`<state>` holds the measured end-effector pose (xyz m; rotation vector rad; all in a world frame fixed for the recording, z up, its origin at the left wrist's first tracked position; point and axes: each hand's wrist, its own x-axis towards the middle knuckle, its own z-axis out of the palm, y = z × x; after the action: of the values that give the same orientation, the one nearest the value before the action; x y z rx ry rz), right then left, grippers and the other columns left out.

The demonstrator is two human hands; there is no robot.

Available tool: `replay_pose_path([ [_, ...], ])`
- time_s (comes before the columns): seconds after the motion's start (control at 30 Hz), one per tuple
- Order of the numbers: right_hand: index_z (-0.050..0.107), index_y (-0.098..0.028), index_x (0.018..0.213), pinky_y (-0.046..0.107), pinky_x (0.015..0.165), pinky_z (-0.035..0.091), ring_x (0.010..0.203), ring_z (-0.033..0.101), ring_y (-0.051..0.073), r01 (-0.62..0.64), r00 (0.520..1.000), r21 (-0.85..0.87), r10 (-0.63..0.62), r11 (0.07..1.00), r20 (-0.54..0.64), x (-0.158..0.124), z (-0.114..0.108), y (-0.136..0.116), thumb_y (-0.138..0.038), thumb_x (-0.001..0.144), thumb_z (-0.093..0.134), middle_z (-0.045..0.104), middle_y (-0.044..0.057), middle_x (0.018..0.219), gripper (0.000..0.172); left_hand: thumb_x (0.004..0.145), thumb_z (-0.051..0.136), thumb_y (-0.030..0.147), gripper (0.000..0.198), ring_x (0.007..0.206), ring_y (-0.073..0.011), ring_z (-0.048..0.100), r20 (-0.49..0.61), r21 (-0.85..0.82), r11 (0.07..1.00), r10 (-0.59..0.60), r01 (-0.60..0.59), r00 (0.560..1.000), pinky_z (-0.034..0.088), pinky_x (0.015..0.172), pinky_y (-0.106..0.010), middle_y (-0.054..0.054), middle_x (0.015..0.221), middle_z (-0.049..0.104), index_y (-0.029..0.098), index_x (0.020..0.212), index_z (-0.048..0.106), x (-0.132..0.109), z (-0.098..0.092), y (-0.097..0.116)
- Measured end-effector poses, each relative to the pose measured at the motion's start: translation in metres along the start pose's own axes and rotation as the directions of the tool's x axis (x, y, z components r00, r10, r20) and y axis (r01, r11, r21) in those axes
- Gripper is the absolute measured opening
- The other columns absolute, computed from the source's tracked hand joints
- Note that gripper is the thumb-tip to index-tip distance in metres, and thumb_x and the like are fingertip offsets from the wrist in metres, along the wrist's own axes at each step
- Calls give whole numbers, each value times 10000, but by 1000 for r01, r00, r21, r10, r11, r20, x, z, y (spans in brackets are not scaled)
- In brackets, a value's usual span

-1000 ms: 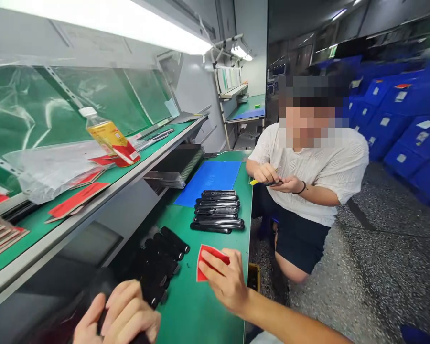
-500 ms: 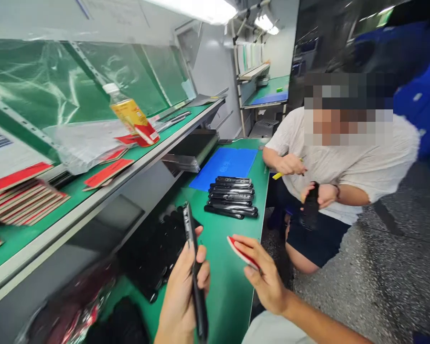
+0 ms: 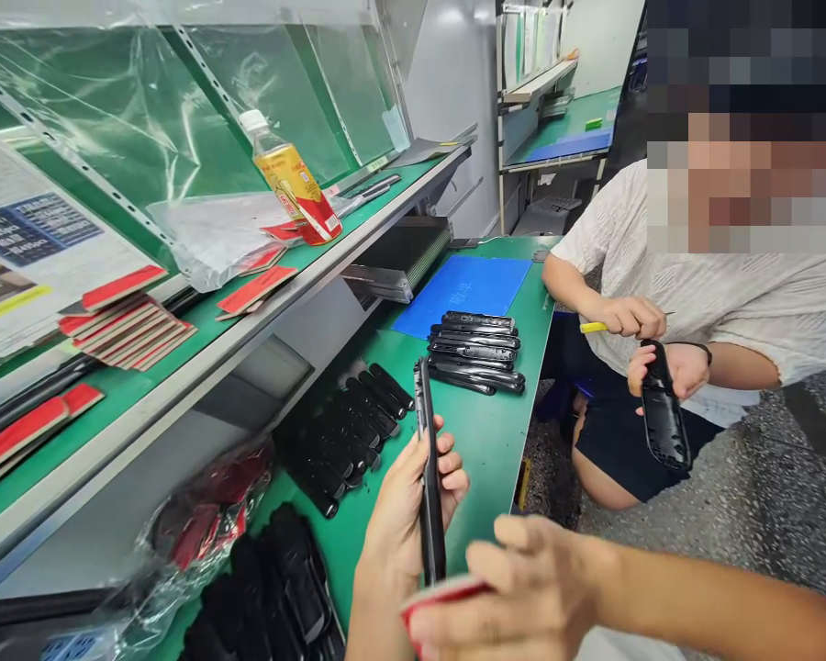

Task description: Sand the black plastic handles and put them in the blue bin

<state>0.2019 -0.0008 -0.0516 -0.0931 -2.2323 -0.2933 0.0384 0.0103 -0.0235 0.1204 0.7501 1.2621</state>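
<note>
My left hand [image 3: 399,500] is wrapped round a long, narrow black plastic shell [image 3: 430,500], held upright and edge-on above the bench. Closed on a thin red pad with a pale edge [image 3: 444,595], my right hand [image 3: 533,588] is at the shell's lower end and slightly blurred. The pad overlaps that end in view; whether it touches is unclear. Beyond my left hand lies a row of similar black shells [image 3: 474,353]. More black pieces [image 3: 358,418] lie to its left, and a pile of black parts [image 3: 275,588] fills the near left.
A shelf [image 3: 199,367] along the left carries stacked red pads [image 3: 130,330] and a drink bottle [image 3: 295,188]. Below it is a plastic bag [image 3: 206,523] with red pieces. A blue sheet [image 3: 464,289] covers part of the bench. At right, a seated co-worker holds a yellow-handled tool [image 3: 593,327] and a black shell [image 3: 666,427].
My right hand has brought the red pad down and left to the lower end of the shell. The view has shifted, and the co-worker's shell now shows its hollow side.
</note>
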Motion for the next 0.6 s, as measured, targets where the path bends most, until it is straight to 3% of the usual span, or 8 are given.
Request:
replay_pose_path([
  [0.1,708,-375,1145,345,768,492,1007,604,170,-54,998,8,54,998,-17,4,0,8,-360,949,511,565,-152,1412,278,817,720,151,213,567,-45,437,20,78,997,0,-2,1000,365,493,-144,34,737,478,164,1001,613,0,1,0],
  [0.2,706,-380,1134,348,770,488,993,604,165,-71,994,7,72,997,-83,0,6,34,-355,963,490,598,-162,1378,277,795,756,197,273,579,-54,455,30,171,985,-12,6,999,384,505,-160,27,750,508,176,1039,636,-7,0,-6],
  [0.27,668,-368,1200,372,786,473,1003,579,184,-215,974,-83,208,973,-89,-7,9,61,-275,984,454,650,-133,1326,318,800,757,225,271,586,-60,465,24,225,974,-29,23,999,388,509,-169,21,748,518,174,1045,652,-15,-5,-12],
  [0.4,550,-328,1370,442,812,423,997,547,252,-577,807,-239,590,781,-22,-24,2,103,-227,969,534,639,-53,1361,413,797,761,273,391,485,-42,357,158,273,953,-176,129,972,275,442,-181,47,648,464,183,1163,655,-30,-24,-20],
  [0.5,545,-298,1380,442,839,443,1009,555,245,-714,698,-132,714,688,-52,-30,-4,98,-259,978,533,624,3,1385,405,840,703,204,414,438,-32,265,239,243,966,-147,87,960,228,435,-196,66,610,425,283,1236,616,-36,-36,-20],
  [0.6,528,-276,1392,453,906,474,1060,560,237,-746,662,32,746,665,-70,-30,-5,79,-259,991,500,607,42,1400,403,863,667,190,393,420,-30,235,242,224,971,-138,83,960,223,427,-198,65,616,414,327,1227,614,-37,-41,-20],
])
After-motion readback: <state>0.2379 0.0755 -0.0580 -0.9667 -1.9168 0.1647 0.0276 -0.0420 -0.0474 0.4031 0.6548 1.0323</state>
